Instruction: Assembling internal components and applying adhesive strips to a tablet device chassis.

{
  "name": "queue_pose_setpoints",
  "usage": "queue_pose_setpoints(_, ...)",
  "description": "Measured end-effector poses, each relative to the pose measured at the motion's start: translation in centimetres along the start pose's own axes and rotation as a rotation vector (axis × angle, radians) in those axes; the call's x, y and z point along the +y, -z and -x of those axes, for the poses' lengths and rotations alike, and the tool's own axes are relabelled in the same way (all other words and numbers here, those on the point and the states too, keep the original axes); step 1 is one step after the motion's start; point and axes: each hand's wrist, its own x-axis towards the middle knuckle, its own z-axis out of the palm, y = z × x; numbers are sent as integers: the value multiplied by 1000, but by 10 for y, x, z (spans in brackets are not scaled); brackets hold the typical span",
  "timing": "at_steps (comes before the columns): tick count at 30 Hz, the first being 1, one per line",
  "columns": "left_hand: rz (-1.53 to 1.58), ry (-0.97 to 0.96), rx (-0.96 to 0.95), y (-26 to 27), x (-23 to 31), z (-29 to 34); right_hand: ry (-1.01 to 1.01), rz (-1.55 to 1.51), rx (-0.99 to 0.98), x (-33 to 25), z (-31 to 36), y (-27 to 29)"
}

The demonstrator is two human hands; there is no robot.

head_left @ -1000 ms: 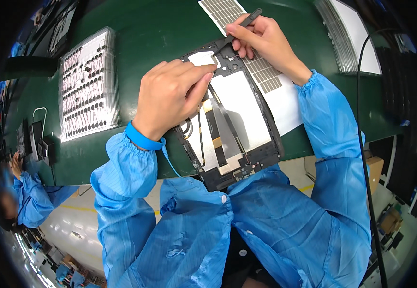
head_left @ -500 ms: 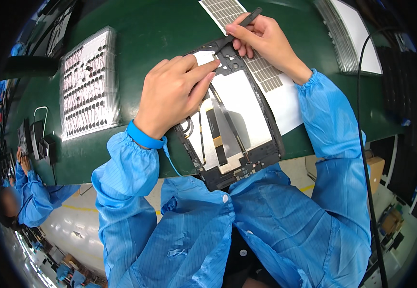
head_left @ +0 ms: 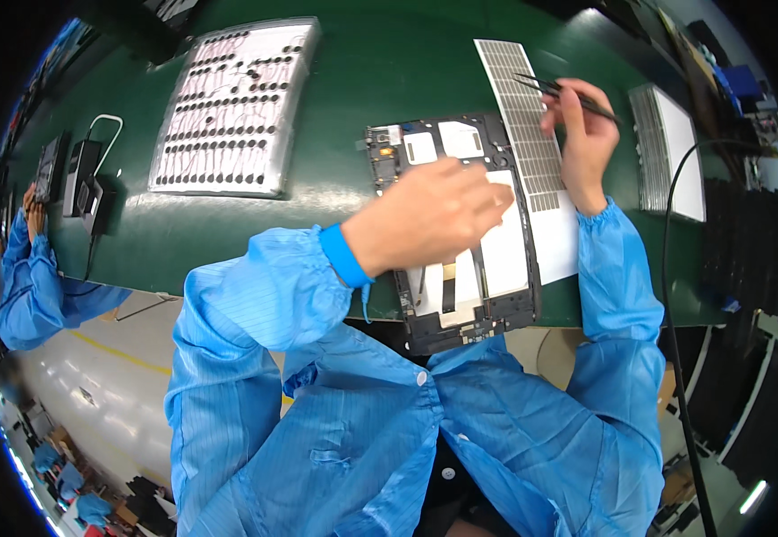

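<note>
An opened tablet (head_left: 508, 259) lies on the green table, its inner side up, showing black frame, silvery plates and flat ribbon cables. My left hand (head_left: 443, 213), with a blue strap on its wrist, is over the tablet's middle; its bent fingers are smeared by motion, so whether they grip anything is unclear. Further right, my right hand (head_left: 588, 134) is closed around black tweezers (head_left: 546, 87). The tweezers' tips point left over a sheet of small grey rectangular stickers (head_left: 519, 112), which runs along the tablet's right side.
At the left stands a clear tray (head_left: 228, 112) of small black discs with thin wires. A stack of trays (head_left: 671, 157) sits at the right, near a hanging black cable (head_left: 667, 268). A co-worker's hands (head_left: 34, 210) are at the far left, beside a black device (head_left: 80, 179).
My right hand has moved the tweezers off the tablet's upper part to the sticker sheet, tips now pointing left. My left hand has left the upper edge for the tablet's middle. The view has shifted.
</note>
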Motion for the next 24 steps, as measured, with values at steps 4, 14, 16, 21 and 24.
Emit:
queue_pose_setpoints(4, 361, -198, -118, 3, 2, 14, 224, 130, -210, -40, -5, -12)
queue_pose_setpoints(14, 225, -247, -146, -14, -7, 29, 481, 522, -689, -44, -93, -158)
queue_pose_setpoints(16, 227, -269, -121, -15, -8, 28, 512, 553, -739, -40, -104, -186)
queue_pose_setpoints(21, 287, -289, -32, -12, -9, 25, 483, 664, -766, -24, -115, -230)
queue_pose_setpoints(24, 184, -349, 1, -12, -13, 21, 493, 775, -771, -25, -116, -239)
